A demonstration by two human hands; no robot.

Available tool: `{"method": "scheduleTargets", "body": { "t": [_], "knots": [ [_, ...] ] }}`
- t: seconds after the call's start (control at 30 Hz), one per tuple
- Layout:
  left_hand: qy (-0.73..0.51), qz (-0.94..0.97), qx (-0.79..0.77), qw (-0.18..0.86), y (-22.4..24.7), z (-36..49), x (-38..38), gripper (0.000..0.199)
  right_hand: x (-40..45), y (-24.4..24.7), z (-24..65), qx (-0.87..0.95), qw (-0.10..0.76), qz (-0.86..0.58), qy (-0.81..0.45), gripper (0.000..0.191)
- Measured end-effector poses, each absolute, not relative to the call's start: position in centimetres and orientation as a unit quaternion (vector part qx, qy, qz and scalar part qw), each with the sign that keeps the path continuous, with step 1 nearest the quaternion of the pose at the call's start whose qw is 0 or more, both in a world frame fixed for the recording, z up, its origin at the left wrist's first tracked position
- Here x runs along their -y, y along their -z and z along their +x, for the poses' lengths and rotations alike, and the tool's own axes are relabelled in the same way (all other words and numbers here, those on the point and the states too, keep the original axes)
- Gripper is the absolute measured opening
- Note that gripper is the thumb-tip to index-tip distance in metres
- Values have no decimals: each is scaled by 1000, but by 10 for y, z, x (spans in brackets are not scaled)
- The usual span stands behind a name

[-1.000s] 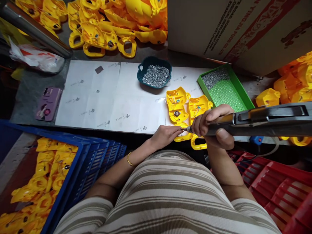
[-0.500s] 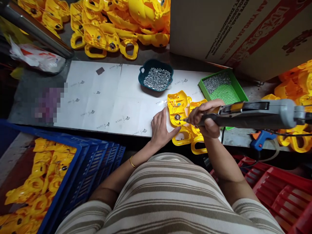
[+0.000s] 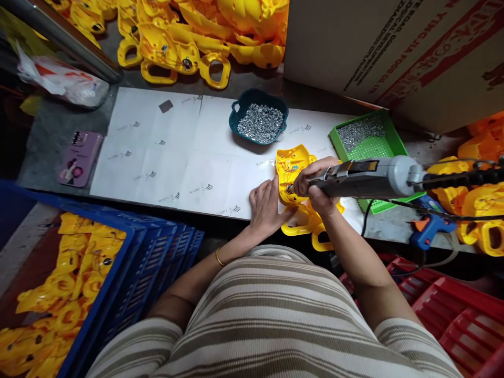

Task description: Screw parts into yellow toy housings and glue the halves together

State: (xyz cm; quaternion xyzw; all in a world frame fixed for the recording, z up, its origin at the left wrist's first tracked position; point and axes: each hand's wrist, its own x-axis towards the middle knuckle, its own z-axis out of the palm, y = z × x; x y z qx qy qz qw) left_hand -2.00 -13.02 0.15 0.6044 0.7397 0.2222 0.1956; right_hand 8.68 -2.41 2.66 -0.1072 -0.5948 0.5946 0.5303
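My right hand is wrapped round a grey electric screwdriver, which lies almost level. Its tip points into a yellow plastic shell half, near a round metal part by the handle end; the hand partly covers that spot. Thin wires and a small board show inside the shell. Against the shell's left edge rests my left hand, fingers stretched out, with the thumb by the yellow loop handle. A second yellow shell half lies alongside, mostly hidden under my right hand and forearm.
Small metal screws fill a dark teal basket; more lie in a green tray. A purple phone, a blue glue gun and a carton stand around. Blue crates and a red crate flank me.
The screwdriver has tilted and its rear end has swung left, while my right hand has shifted slightly left over the shell. The view has shifted a little; my left hand keeps its place at the shell.
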Motion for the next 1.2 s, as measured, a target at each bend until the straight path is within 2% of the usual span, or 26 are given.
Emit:
{"method": "scheduleTargets", "body": {
  "t": [0.17,0.33,0.5,0.6,0.7,0.8,0.9,1.07,1.2],
  "knots": [
    [-198,602,-750,188,-4,-21,129,90,22,-18,90,603,498,-126,-611,33],
    [-174,607,-743,223,-7,-20,125,84,20,-13,89,616,470,-139,-617,40],
    [-174,614,-738,221,-6,-22,123,85,22,-20,86,613,505,-88,-601,31],
    [-190,614,-729,236,-8,-25,124,89,24,-31,88,610,523,-111,-585,31],
    [-220,623,-731,169,-13,-28,126,90,26,-49,95,601,529,-134,-583,26],
    [-254,658,-704,84,-20,-28,130,64,29,-67,101,587,545,-110,-589,21],
    [-265,684,-677,63,-24,-25,132,37,33,-79,105,575,554,-115,-591,21],
    [-274,684,-671,82,-24,-22,131,19,41,-86,108,566,544,-141,-604,24],
    [-290,674,-670,113,-20,-20,131,17,43,-87,109,564,543,-132,-608,25]
  ]
}}
